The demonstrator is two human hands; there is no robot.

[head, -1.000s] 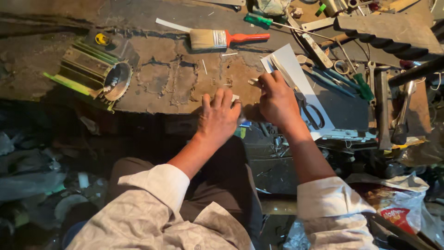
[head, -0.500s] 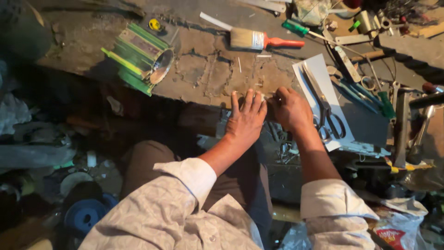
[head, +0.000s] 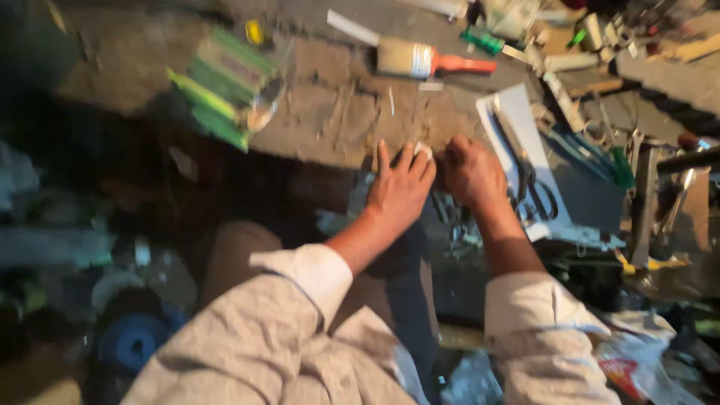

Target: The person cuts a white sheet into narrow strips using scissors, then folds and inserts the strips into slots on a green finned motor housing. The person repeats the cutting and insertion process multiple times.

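Observation:
My left hand (head: pixel 401 187) lies flat on the front edge of the worn workbench (head: pixel 330 120), fingers spread. Its fingertips touch a small white piece (head: pixel 422 148). My right hand (head: pixel 472 172) is curled right beside it, knuckles up, also at that piece; blur hides whether it grips anything. Just right of my right hand lies a white sheet (head: pixel 517 112) with dark scissors (head: pixel 531 184) on it.
A paintbrush with an orange handle (head: pixel 420 58) and a green screwdriver (head: pixel 484 41) lie at the back. A green-striped part with a round metal disc (head: pixel 225 94) sits left. Green-handled pliers (head: pixel 600 154) and metal tools crowd the right. A blue round object (head: pixel 131 341) is low left.
The view has swung so the bench and hands sit further right and it is more blurred. Both hands have stayed together at the bench edge, the left one now flatter.

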